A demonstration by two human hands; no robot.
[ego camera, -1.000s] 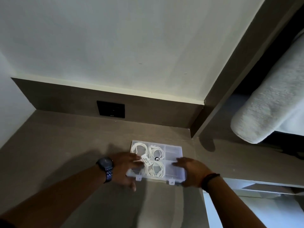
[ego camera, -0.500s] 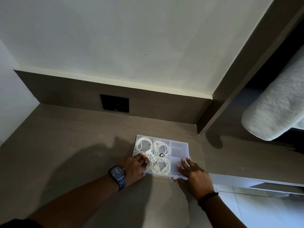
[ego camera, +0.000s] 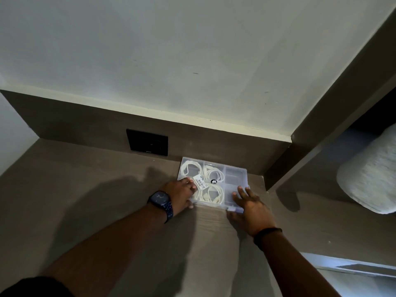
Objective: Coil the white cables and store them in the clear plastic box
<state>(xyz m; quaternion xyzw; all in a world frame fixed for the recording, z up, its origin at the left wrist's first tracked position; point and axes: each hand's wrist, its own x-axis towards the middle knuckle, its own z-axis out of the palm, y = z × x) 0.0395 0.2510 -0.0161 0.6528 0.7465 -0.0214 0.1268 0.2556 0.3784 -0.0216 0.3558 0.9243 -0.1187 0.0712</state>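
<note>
Left hand: your left hand [ego camera: 181, 195] lies on the near left corner of the clear plastic box [ego camera: 235, 175], fingers bent over the lid and its edge, pressing rather than lifting; it grips nothing else.
Right hand: your right hand [ego camera: 249, 207] lies flat with fingers spread on the near right corner of the box, thumb at the front edge by a latch; it presses down and grasps nothing.
Box: it sits on the brown tabletop [ego camera: 85, 189] between and just beyond your two hands, lid down, divided into compartments.
Cables: the white cables [ego camera: 211, 192] are coiled inside, showing through the lid, in the compartments nearest your left hand; the compartments by your right hand look empty.
Labels: a white price tag [ego camera: 199, 182] and a small black round sticker [ego camera: 213, 181] sit on the lid just beyond your left fingertips.
Wrists: a dark watch [ego camera: 159, 199] on your left wrist, a dark band [ego camera: 266, 232] on your right.
Beyond your left hand: a black wall socket plate [ego camera: 147, 142] on the back panel.
Far right of your right hand: a pale folded towel [ego camera: 368, 179] on a shelf.
</note>
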